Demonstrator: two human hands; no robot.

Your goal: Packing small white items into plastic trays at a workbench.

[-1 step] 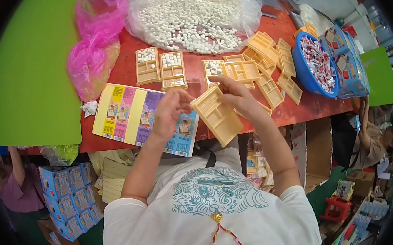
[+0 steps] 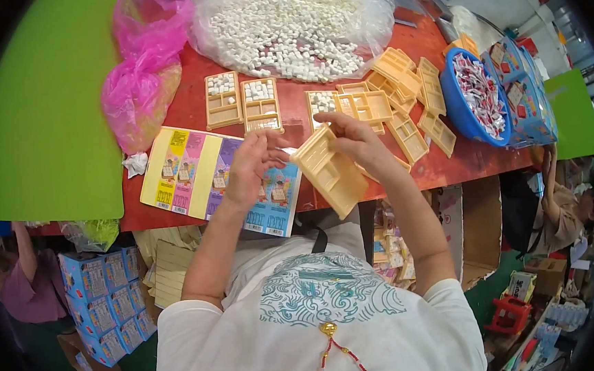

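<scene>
My right hand (image 2: 356, 142) grips a tan plastic compartment tray (image 2: 330, 173), tilted, above the near edge of the red table (image 2: 188, 103). My left hand (image 2: 249, 165) is raised beside it, fingers pinched near the tray's upper left corner; I cannot tell if it holds anything small. Under my left hand lies a colourful printed card sheet (image 2: 186, 172). Farther back, two trays (image 2: 243, 101) partly filled with small white pieces stand side by side, and a big clear bag of white pieces (image 2: 293, 27) lies behind them.
A loose pile of tan trays (image 2: 408, 102) lies at the right, next to a blue basin of wrapped items (image 2: 478, 97). A pink plastic bag (image 2: 141, 72) lies at the left by a green board (image 2: 37, 114). Blue boxes (image 2: 101, 296) are stacked below; other people work at both sides.
</scene>
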